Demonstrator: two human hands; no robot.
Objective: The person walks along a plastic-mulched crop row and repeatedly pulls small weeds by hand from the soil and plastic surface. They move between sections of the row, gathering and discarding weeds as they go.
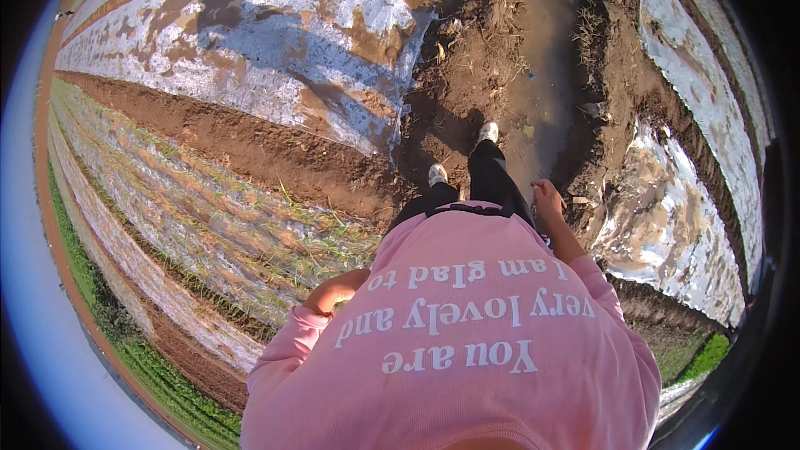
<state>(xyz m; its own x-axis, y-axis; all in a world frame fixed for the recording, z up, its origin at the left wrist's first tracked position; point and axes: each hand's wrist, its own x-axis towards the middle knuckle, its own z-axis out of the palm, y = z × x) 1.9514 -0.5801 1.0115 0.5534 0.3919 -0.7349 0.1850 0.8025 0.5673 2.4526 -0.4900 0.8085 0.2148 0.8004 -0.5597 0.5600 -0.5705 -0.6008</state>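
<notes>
My right hand hangs beside my right thigh with the fingers curled, above the edge of a muddy water channel. A faint thin line, like a stalk or string, runs near its fingertips; whether the hand holds it is unclear. At my left side, my left hand rests near the hip, its fingers hidden behind the pink sweatshirt, which bears white writing. My light-coloured shoes stand apart on the bare soil between the channel and a bed.
Mud-stained plastic film covers a bed ahead on the left. Another film-covered bed lies right, beyond the channel. A soil furrow separates the left bed from rows with sparse green shoots. Clods and dry roots line the bank.
</notes>
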